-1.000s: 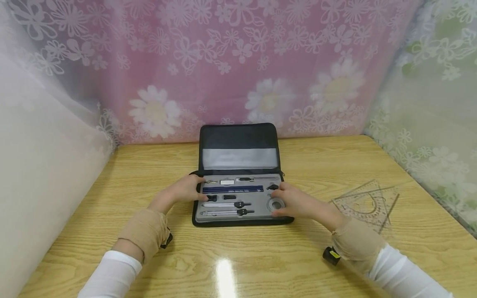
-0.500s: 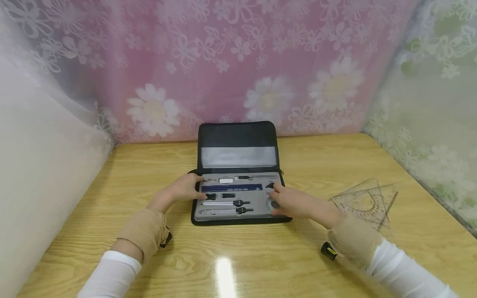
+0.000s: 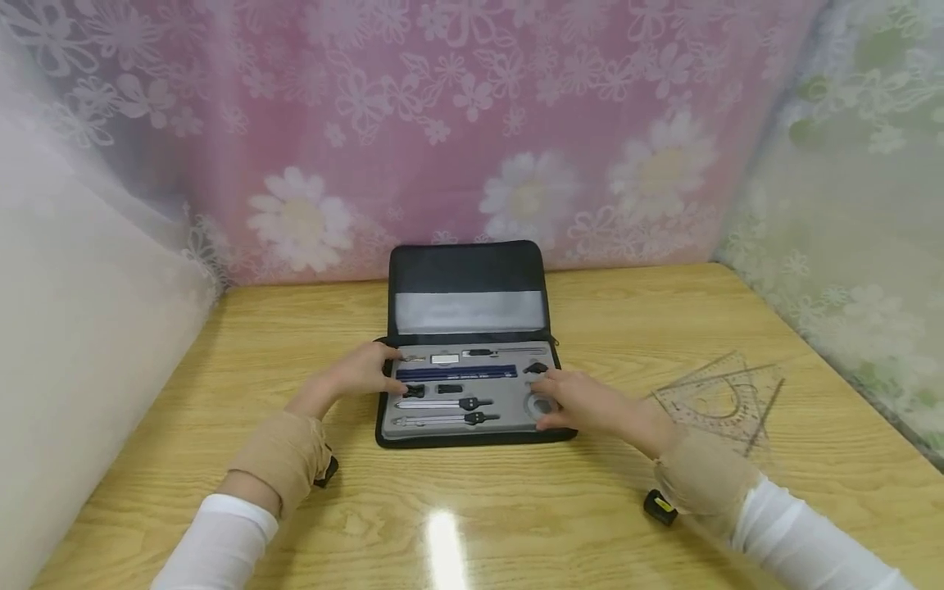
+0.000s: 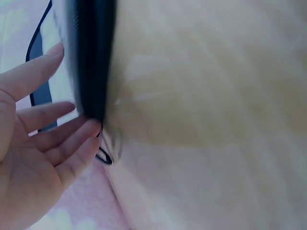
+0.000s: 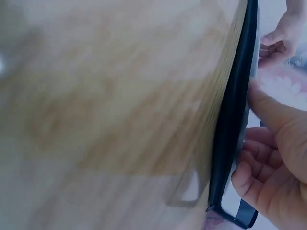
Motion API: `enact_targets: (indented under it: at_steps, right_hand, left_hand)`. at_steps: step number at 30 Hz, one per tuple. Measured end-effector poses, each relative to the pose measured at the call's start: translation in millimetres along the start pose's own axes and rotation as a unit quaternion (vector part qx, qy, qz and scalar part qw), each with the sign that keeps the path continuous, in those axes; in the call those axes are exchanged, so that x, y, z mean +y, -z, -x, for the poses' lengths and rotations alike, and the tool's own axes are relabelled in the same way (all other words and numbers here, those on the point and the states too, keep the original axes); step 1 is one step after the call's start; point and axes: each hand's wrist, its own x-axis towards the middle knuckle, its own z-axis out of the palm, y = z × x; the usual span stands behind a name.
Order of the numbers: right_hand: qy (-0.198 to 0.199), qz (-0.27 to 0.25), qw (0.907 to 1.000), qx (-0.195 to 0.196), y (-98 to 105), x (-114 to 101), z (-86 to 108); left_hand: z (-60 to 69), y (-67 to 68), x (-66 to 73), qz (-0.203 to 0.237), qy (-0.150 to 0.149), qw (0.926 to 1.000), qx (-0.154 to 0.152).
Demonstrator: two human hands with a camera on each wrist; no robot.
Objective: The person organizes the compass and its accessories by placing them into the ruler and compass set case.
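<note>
A black zip-up fabric case (image 3: 472,442) lies open on the light wood-grain bench (image 3: 354,524), its black lid (image 3: 466,269) folded toward the pink floral cloth (image 3: 435,197) behind. Wood grain runs widely in front of the case and along its left; to its right, well apart, clear plastic set squares with a protractor arc (image 3: 711,401) lie overlapped, short of the bench's right edge.

Both hands are at the case's short sides. The left hand (image 3: 360,373) is spread and relaxed, fingertips touching the left rim. The right hand (image 3: 586,401) reaches over the right rim with thumb well away from loosely bent fingers, partly covering a clear round ring (image 3: 533,405); whether it pinches anything cannot be told.

The grey moulded tray (image 3: 512,395) carries a flat row of dark blue pencils (image 3: 457,374), a white rectangular block (image 3: 445,359) and two silver-and-black compasses (image 3: 442,411), set parallel near the front edge. Pale lettering on the pencils is too small to read, as are any characters on the yellow label of the black wrist device (image 3: 660,507) below the right forearm.
</note>
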Motion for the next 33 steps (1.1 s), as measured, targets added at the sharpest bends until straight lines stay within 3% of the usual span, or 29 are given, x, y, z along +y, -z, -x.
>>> enact_targets:
  at_steps: [3,6,9,12,16,19,21,23,26,28,33]
  right_hand:
    - [-0.005,-0.027,0.9996,0.001,-3,2,-2.2]
    - [-0.018,-0.051,0.9983,-0.020,-5,2,-5.8]
    - [-0.032,-0.066,0.9967,-0.036,-7,1,-5.9]
    - [-0.037,-0.070,0.9963,-0.034,-9,-1,-3.8]
    - [-0.047,-0.085,0.9948,-0.031,-13,-3,1.8]
    - [-0.056,-0.104,0.9923,-0.038,-17,-4,8.2]
    - [-0.057,-0.111,0.9914,-0.040,-20,-3,12.1]
    - [-0.055,-0.113,0.9915,-0.034,-22,-1,14.2]
    - [-0.055,-0.106,0.9925,-0.026,-21,3,15.0]
    - [-0.053,-0.100,0.9933,-0.023,-19,5,14.7]
    - [-0.051,-0.063,0.9965,-0.019,-12,3,15.6]
  left_hand:
    - [-8.5,5.5,-12.9,0.031,-0.004,0.9989,0.035]
    - [-20.9,10.1,-23.6,0.056,0.039,0.9932,0.094]
    - [-35.4,13.8,-29.4,0.091,0.102,0.9796,0.148]
    - [-49.1,19.4,-31.6,0.138,0.145,0.9631,0.180]
    - [-65.0,24.7,-27.9,0.221,0.149,0.9502,0.162]
    - [-72.6,26.0,-19.8,0.302,0.146,0.9289,0.156]
    - [-75.4,27.8,-13.8,0.346,0.137,0.9099,0.183]
    - [-77.1,32.1,-9.0,0.357,0.112,0.8997,0.224]
    - [-75.9,43.5,-0.9,0.344,0.074,0.8958,0.271]
    - [-73.5,52.6,3.7,0.328,0.057,0.8989,0.285]
    - [-66.3,70.7,10.4,0.285,0.063,0.9108,0.293]
